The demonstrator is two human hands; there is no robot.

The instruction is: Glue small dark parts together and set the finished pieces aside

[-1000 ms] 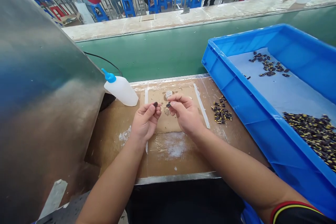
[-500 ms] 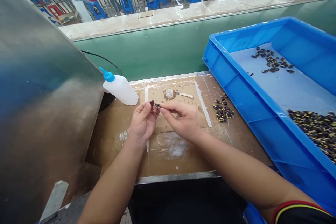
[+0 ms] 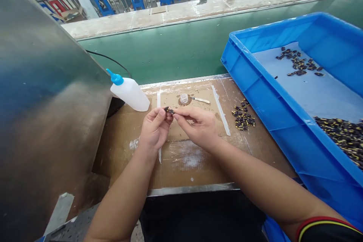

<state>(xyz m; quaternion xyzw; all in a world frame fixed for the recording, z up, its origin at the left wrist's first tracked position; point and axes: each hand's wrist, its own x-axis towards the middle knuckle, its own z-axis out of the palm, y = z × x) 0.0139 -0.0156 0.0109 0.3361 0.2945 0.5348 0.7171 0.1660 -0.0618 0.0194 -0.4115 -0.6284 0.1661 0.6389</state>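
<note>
Head view: the left hand (image 3: 154, 128) and the right hand (image 3: 198, 126) meet above a sheet of cardboard (image 3: 181, 159), and the small dark part (image 3: 169, 110) sits exactly between them, pinched at the fingertips of both. From the left hand the part lies at about one o'clock; from the right hand, at about ten o'clock. Both hands are closed in a fine pinch on it (its shape is too small to make out beyond a dark body with a pale glint).

At twelve o'clock from the hands stands a small clear cap (image 3: 184, 98), with a pale-handled tool (image 3: 202, 100) lying just beside it at its three o'clock. A white squeeze bottle (image 3: 127, 91) with a blue nozzle lies tilted at ten o'clock. A loose heap of dark and yellow parts (image 3: 243, 118) rests on the cardboard at three o'clock, near the wall of a blue crate (image 3: 263, 94), which holds two more heaps.

No label or writing can be read anywhere. The crate is cut off at the right edge, and a steel panel (image 3: 48, 113) fills the left.
</note>
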